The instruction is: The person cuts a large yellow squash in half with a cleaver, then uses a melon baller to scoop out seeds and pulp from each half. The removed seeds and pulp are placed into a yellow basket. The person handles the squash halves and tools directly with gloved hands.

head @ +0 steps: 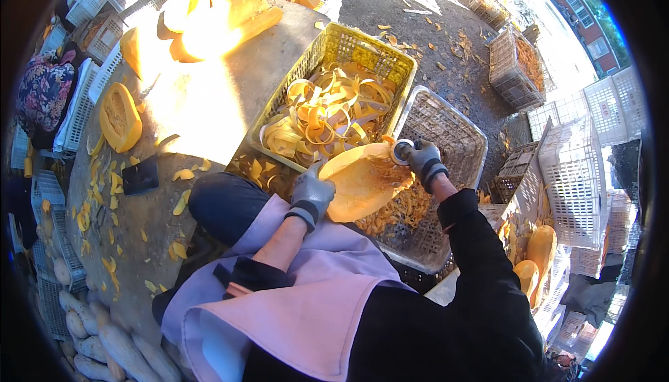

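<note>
My left hand (313, 193), in a grey glove, grips the near left end of a long halved pumpkin (360, 180) with its cut side tilted to the right. My right hand (424, 160), gloved too, is closed around a round metal-rimmed scraping tool (403, 152) at the pumpkin's far right end. Stringy orange pulp clings there. Beneath the pumpkin, scraped pulp (405, 209) lies in a dirty white plastic crate (478, 136). Beyond my left hand stands a yellow plastic crate (410, 65) full of curled peelings (334, 105).
Cut pumpkin pieces (230, 21) lie in bright sun at the back left, and a pumpkin half (120, 117) rests nearer. Whole pumpkins (125, 350) are piled at the lower left. At right stand stacked white crates (572, 183) and a crate of orange shreds (517, 68).
</note>
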`<act>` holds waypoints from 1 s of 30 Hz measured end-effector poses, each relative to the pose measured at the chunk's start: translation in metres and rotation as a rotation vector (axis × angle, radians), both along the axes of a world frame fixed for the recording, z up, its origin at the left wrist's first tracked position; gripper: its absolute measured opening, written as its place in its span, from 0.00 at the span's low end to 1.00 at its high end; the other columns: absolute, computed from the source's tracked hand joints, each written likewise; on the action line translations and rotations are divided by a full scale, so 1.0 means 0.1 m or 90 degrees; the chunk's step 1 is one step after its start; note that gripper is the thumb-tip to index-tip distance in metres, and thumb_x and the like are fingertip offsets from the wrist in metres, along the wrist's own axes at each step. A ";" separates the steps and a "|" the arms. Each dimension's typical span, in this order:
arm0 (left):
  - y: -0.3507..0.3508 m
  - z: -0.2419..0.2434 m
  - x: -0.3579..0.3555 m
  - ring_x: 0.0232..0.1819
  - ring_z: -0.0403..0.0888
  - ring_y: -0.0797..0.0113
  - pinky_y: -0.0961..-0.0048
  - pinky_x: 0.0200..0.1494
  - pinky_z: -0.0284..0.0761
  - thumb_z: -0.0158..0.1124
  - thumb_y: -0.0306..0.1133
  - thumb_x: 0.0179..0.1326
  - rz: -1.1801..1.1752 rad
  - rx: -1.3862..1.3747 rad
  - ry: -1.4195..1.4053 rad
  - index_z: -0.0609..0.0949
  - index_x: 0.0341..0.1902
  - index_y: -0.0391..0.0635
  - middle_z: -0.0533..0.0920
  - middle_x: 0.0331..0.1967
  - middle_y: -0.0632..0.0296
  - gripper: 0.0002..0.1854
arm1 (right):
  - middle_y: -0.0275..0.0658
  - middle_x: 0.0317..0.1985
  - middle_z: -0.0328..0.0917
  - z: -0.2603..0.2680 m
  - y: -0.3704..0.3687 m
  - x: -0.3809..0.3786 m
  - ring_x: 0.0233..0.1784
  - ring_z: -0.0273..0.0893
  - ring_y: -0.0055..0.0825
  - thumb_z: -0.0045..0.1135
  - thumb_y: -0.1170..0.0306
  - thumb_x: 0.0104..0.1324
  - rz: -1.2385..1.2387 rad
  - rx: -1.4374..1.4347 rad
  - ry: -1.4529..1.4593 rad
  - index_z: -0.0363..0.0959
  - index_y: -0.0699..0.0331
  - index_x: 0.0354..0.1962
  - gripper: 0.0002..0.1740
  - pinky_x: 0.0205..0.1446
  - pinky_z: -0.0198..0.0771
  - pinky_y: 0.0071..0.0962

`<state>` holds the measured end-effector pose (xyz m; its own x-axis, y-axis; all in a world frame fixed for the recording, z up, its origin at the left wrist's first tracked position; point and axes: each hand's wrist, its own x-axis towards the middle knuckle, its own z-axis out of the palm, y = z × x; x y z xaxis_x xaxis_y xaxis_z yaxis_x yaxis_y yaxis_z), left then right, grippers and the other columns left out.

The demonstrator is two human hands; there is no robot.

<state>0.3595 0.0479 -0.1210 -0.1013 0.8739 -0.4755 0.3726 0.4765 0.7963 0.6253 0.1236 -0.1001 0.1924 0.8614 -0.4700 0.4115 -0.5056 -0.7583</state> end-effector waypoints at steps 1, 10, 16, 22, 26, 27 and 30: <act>0.00 -0.05 -0.02 0.38 0.84 0.57 0.66 0.44 0.78 0.58 0.31 0.47 0.016 -0.001 -0.023 0.78 0.55 0.40 0.84 0.37 0.47 0.27 | 0.45 0.33 0.82 0.04 -0.02 0.21 0.35 0.80 0.31 0.61 0.61 0.59 0.009 0.027 -0.073 0.78 0.68 0.39 0.18 0.40 0.73 0.30; 0.01 -0.27 -0.13 0.30 0.80 0.69 0.70 0.35 0.75 0.60 0.29 0.48 0.035 -0.009 -0.117 0.83 0.44 0.36 0.84 0.30 0.58 0.18 | 0.48 0.36 0.80 0.38 -0.43 -0.80 0.39 0.78 0.43 0.54 0.50 0.61 0.577 0.213 -0.211 0.78 0.61 0.37 0.22 0.45 0.71 0.37; 0.01 -0.24 -0.12 0.30 0.80 0.70 0.72 0.35 0.75 0.62 0.27 0.49 0.044 -0.003 -0.183 0.82 0.46 0.36 0.84 0.31 0.59 0.18 | 0.47 0.37 0.80 0.05 -0.20 -0.86 0.39 0.78 0.43 0.50 0.50 0.63 0.619 0.274 -0.322 0.77 0.60 0.36 0.21 0.44 0.73 0.38; -0.03 -0.04 -0.11 0.29 0.78 0.73 0.74 0.34 0.76 0.60 0.26 0.49 0.045 -0.017 -0.117 0.82 0.47 0.37 0.83 0.30 0.61 0.19 | 0.46 0.36 0.81 0.27 -0.24 -0.71 0.41 0.79 0.43 0.49 0.50 0.63 0.512 0.198 -0.403 0.78 0.58 0.36 0.21 0.45 0.73 0.39; -0.02 -0.12 -0.07 0.33 0.81 0.70 0.72 0.38 0.77 0.59 0.27 0.47 0.053 0.003 -0.073 0.81 0.49 0.38 0.84 0.33 0.57 0.22 | 0.48 0.40 0.81 0.44 -0.37 -1.05 0.44 0.78 0.46 0.50 0.51 0.60 0.542 -0.002 -0.216 0.80 0.62 0.38 0.24 0.50 0.71 0.38; -0.03 -0.10 -0.05 0.35 0.82 0.69 0.72 0.39 0.77 0.59 0.27 0.47 0.051 0.020 -0.059 0.81 0.50 0.38 0.85 0.35 0.56 0.22 | 0.47 0.40 0.81 0.44 -0.35 -1.12 0.44 0.79 0.43 0.53 0.52 0.58 0.570 -0.080 -0.237 0.80 0.62 0.39 0.23 0.49 0.71 0.36; -0.04 0.06 -0.05 0.40 0.82 0.66 0.71 0.43 0.77 0.58 0.27 0.46 0.025 0.036 -0.026 0.79 0.54 0.38 0.84 0.41 0.54 0.26 | 0.46 0.42 0.81 0.54 -0.15 -0.95 0.46 0.80 0.34 0.62 0.55 0.52 0.610 -0.229 -0.353 0.81 0.62 0.42 0.24 0.49 0.72 0.32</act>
